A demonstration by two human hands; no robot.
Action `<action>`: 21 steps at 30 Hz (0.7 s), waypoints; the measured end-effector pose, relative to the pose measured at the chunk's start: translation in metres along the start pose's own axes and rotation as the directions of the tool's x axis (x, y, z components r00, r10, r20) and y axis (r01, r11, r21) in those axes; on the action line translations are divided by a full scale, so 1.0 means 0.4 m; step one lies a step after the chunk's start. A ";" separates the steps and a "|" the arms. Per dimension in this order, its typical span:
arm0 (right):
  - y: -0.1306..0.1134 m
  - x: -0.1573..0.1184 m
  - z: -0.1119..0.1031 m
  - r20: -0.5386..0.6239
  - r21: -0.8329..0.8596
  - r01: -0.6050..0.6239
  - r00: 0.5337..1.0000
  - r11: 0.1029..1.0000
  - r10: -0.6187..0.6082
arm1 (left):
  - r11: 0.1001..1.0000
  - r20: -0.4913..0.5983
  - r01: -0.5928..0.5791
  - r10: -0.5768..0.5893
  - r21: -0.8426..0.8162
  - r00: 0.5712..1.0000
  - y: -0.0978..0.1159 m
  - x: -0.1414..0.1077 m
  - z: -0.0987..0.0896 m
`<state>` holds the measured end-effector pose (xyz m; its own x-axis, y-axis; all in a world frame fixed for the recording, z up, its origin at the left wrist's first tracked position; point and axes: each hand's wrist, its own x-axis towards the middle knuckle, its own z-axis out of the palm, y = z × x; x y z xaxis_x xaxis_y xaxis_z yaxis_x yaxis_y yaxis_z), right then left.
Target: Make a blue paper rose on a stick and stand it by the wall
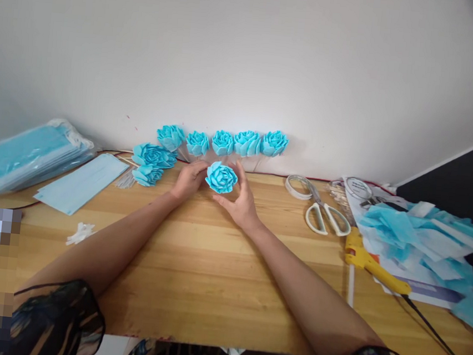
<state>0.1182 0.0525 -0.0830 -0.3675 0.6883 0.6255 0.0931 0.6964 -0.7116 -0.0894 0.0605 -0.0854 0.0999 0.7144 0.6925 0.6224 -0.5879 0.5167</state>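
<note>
A blue layered flower (221, 178) faces me above the middle of the table, between my two hands. My left hand (190, 180) is at its left side with the fingers closed; they reach in behind the petals, where the stem is hidden. Around the flower's right side curves my right hand (240, 199), thumb near the lower petals and forefinger raised by the upper right edge, spread apart. Behind, several similar blue flowers (223, 142) stand in a row against the wall. More flowers (148, 175) lie by my left hand.
On the wooden table (192, 285), bagged blue masks (25, 151), a flat blue sheet (82, 182) and white pieces (80, 233) lie left. To the right are a tape roll (298, 187), scissors (328, 217), a yellow glue gun (378, 267) and blue scraps (427, 235).
</note>
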 end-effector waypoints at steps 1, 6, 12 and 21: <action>-0.002 0.000 -0.001 -0.005 0.000 0.003 1.000 1.000 -0.003 | 1.000 0.010 -0.006 0.006 -0.001 1.000 0.002 0.000 0.001; -0.015 0.004 -0.009 -0.013 -0.013 0.044 0.999 0.999 -0.044 | 0.999 0.065 -0.036 0.036 -0.004 0.997 0.007 -0.001 0.006; -0.021 0.011 -0.011 0.012 -0.073 0.100 0.995 0.992 -0.099 | 0.991 0.044 -0.117 0.114 0.072 0.993 0.010 0.002 0.003; -0.020 0.013 -0.014 0.051 -0.105 0.178 0.984 0.978 -0.173 | 0.967 0.060 -0.210 0.203 0.147 0.977 0.014 0.003 0.003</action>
<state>0.1208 0.0517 -0.0722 -0.4247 0.5458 0.7223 0.1231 0.8252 -0.5512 -0.0847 0.0586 -0.0823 0.2707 0.6016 0.7516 0.6950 -0.6624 0.2798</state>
